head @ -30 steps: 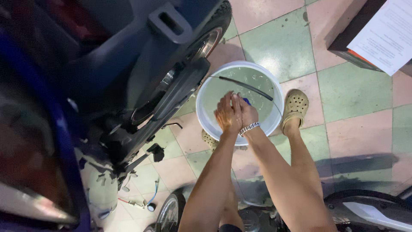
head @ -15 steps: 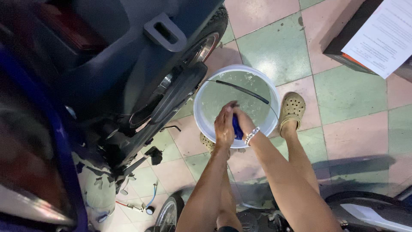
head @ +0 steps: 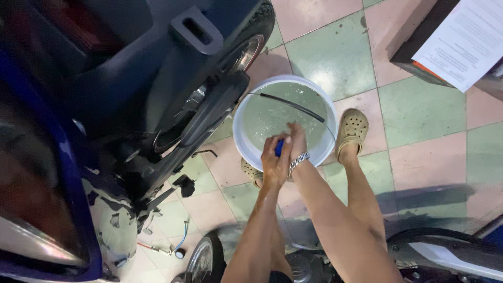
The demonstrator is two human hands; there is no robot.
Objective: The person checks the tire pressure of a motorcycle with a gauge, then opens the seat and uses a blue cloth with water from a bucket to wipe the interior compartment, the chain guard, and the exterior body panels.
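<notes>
A white bucket (head: 246,112) of soapy water stands on the tiled floor beside a motorbike's rear wheel. My left hand (head: 273,160) and my right hand (head: 296,140) are pressed together over the bucket's near rim, squeezing a small blue thing (head: 279,147), probably a cloth, of which only a sliver shows between the palms. A metal chain bracelet (head: 297,159) circles my right wrist. The bucket's black handle (head: 291,105) lies across the water.
A dark blue motorbike (head: 131,94) fills the left, its rear wheel (head: 246,50) touching the bucket. My feet in tan clogs (head: 352,130) flank the bucket. A box with a white paper (head: 461,39) is at top right. Another bike's wheel (head: 201,259) and body (head: 445,254) sit below.
My hands have lifted out of the water and drawn back to the bucket's near rim, twisting together around the blue thing.
</notes>
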